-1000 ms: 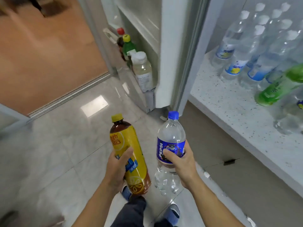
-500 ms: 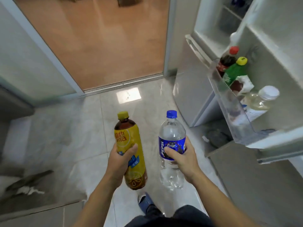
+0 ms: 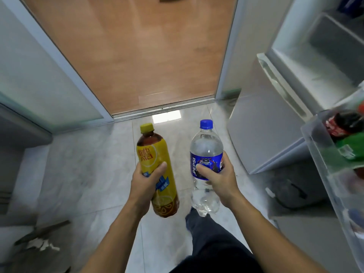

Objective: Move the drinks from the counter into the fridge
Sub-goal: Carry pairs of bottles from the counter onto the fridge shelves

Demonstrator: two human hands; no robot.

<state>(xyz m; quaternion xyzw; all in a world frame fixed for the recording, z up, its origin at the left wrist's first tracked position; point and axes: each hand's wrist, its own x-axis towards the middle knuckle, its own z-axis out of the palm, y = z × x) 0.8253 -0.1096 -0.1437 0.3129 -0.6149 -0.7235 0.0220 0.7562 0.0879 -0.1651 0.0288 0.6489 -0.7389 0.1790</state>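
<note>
A pale, marbled tile floor (image 3: 84,174) is filling the lower part of the head view, and it is reflecting a bright patch of light near the doorway. At the far left a frosted glass panel (image 3: 35,75) is standing in its frame, with some dark debris (image 3: 41,239) lying on the tiles below it. Beyond the metal door track (image 3: 163,110) a wooden floor (image 3: 134,48) is stretching away into another room.

The left hand (image 3: 144,186) is wrapping its fingers and thumb around the middle of a yellow tea bottle (image 3: 157,170). The bottle is standing nearly upright in the air above the tiles, its long axis leaning slightly, with the yellow cap pointing up and away from the person and the base pointing down.

Just beside it, apart from it, the right hand (image 3: 218,178) is gripping a clear water bottle (image 3: 205,166) around its blue label. This bottle is also being held nearly upright, blue cap up and away, base down over a dark trouser leg (image 3: 212,243).

To the right the fridge (image 3: 323,60) is standing open, showing a white shelf inside. At the far right edge its clear door bin (image 3: 323,166) is holding a dark cola bottle (image 3: 344,123) and a green bottle (image 3: 348,150), both blurred.
</note>
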